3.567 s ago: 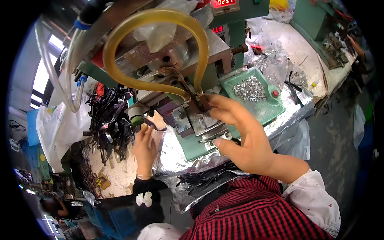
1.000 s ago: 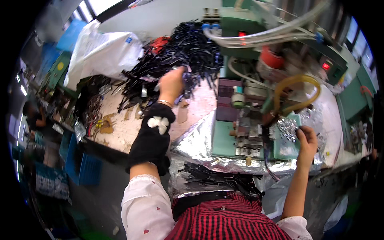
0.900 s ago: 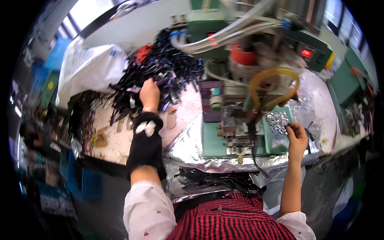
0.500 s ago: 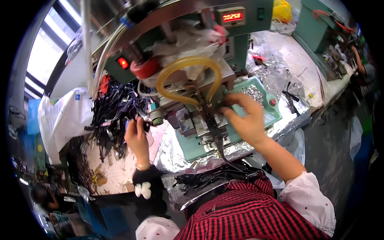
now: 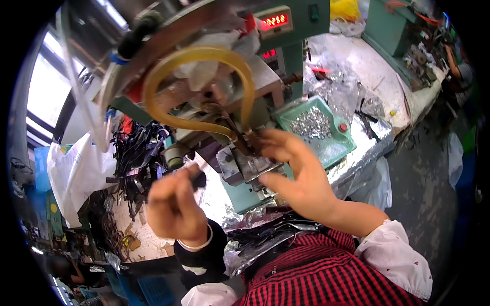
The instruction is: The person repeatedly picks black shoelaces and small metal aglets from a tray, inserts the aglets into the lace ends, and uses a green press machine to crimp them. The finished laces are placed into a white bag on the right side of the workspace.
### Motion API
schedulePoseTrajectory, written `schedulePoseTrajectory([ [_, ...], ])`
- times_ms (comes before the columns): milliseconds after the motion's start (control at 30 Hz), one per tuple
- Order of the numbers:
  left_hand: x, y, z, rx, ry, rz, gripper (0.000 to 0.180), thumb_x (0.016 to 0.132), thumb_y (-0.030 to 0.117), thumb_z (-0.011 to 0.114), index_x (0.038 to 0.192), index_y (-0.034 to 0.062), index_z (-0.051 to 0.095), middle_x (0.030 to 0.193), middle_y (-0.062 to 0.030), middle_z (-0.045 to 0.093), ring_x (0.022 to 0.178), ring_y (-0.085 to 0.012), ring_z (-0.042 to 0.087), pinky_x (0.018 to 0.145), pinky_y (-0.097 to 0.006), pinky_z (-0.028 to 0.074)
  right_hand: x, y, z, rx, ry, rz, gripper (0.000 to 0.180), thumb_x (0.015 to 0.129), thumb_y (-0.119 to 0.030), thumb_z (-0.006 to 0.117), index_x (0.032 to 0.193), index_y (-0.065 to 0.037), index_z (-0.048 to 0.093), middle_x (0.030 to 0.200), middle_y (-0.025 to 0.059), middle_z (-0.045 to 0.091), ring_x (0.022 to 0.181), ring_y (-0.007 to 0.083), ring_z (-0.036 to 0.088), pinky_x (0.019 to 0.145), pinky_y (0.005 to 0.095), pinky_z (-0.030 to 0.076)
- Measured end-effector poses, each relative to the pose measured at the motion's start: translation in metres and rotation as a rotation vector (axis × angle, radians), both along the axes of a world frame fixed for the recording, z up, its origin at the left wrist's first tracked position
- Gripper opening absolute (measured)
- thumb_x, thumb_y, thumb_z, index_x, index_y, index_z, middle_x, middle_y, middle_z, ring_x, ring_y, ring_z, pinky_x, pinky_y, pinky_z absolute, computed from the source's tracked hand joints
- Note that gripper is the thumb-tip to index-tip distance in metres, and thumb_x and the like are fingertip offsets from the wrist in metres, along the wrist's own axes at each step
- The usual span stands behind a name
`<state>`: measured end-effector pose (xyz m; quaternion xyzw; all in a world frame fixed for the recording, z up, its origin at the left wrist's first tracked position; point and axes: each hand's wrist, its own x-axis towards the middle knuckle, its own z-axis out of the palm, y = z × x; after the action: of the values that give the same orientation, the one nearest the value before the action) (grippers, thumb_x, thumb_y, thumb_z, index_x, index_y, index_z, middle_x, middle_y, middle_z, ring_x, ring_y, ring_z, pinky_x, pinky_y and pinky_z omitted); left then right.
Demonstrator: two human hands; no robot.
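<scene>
My left hand [image 5: 176, 206] is closed in a pinch in front of the press, with a small dark piece [image 5: 198, 178] at its fingertips; its kind is too blurred to tell. My right hand [image 5: 301, 178] reaches to the metal fixture [image 5: 255, 166] of the green bench press, thumb and fingers apart. Its fingertips are smeared by motion beside the dark working head [image 5: 240, 143]. A yellow tube [image 5: 199, 53] loops above the fixture. To the right of it, a green tray [image 5: 339, 148] holds many small shiny metal parts [image 5: 311, 122].
Black straps [image 5: 140, 153] lie heaped on the left of the bench, near a white plastic bag [image 5: 76, 173]. More straps [image 5: 270, 232] rest at my lap. Foil [image 5: 367, 135] covers the bench's right edge. A red-lit display [image 5: 274, 20] tops the press. Another person [image 5: 462, 71] sits far right.
My left hand has come from the strap heap toward the press. My right hand has moved nearer the fixture's front. The black strap that hung from the fixture no longer shows there. The view has shifted.
</scene>
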<state>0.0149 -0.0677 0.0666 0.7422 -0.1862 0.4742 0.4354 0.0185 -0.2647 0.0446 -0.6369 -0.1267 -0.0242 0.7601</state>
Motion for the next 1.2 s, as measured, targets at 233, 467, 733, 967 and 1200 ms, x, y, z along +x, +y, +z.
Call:
schedulePoseTrajectory([
  [233, -0.013, -0.038, -0.044, 0.690, -0.152, -0.181, 0.027, 0.074, 0.009, 0.087, 0.096, 0.0048, 0.072, 0.100, -0.0148, 0.074, 0.061, -0.0172, 0.064, 0.049, -0.028, 0.046, 0.046, -0.078, -0.083, -0.709, -0.077, -0.347, 0.033, 0.084, -0.005, 0.060, 0.115, -0.004, 0.070, 0.112, 0.0158, 0.072, 0.108, 0.0351, 0.067, 0.094, 0.0409, 0.052],
  [467, 0.003, -0.032, -0.057, 0.720, -0.260, -0.236, 0.024, 0.078, 0.017, 0.085, 0.096, 0.0062, 0.073, 0.099, -0.0136, 0.074, 0.053, -0.0103, 0.055, 0.044, -0.023, 0.038, 0.053, -0.108, -0.084, -0.557, -0.233, -0.605, 0.025, 0.088, -0.005, 0.062, 0.111, -0.004, 0.069, 0.106, 0.0142, 0.074, 0.099, 0.0293, 0.071, 0.089, 0.0362, 0.053],
  [733, 0.000, -0.035, -0.063, 0.596, -0.172, -0.238, 0.031, 0.072, 0.013, 0.087, 0.098, 0.0052, 0.073, 0.097, -0.0105, 0.074, 0.055, -0.0148, 0.060, 0.047, -0.027, 0.045, 0.031, -0.107, -0.097, -1.011, -0.195, -0.421, 0.018, 0.076, -0.008, 0.074, 0.092, -0.006, 0.069, 0.088, 0.0119, 0.064, 0.092, 0.0335, 0.062, 0.084, 0.0420, 0.050],
  [967, -0.050, -0.013, -0.062, 0.578, 0.016, -0.107, 0.037, 0.070, 0.012, 0.084, 0.104, 0.0070, 0.074, 0.107, -0.0133, 0.075, 0.064, -0.0176, 0.067, 0.057, -0.028, 0.051, 0.024, -0.098, -0.121, -0.848, -0.248, -0.495, 0.012, 0.078, -0.006, 0.074, 0.087, -0.001, 0.068, 0.083, 0.0100, 0.066, 0.082, 0.0279, 0.064, 0.077, 0.0376, 0.051],
  [1200, 0.070, 0.185, -0.123, 0.484, 0.506, 0.747, 0.013, 0.084, 0.021, 0.075, 0.088, 0.0083, 0.074, 0.085, -0.0116, 0.069, 0.077, -0.0323, 0.068, 0.067, -0.038, 0.053, 0.015, -0.086, -0.092, -0.525, -0.152, -0.450, 0.009, 0.087, 0.002, 0.068, 0.096, 0.001, 0.071, 0.089, 0.0060, 0.070, 0.083, 0.0149, 0.065, 0.079, 0.0279, 0.051],
])
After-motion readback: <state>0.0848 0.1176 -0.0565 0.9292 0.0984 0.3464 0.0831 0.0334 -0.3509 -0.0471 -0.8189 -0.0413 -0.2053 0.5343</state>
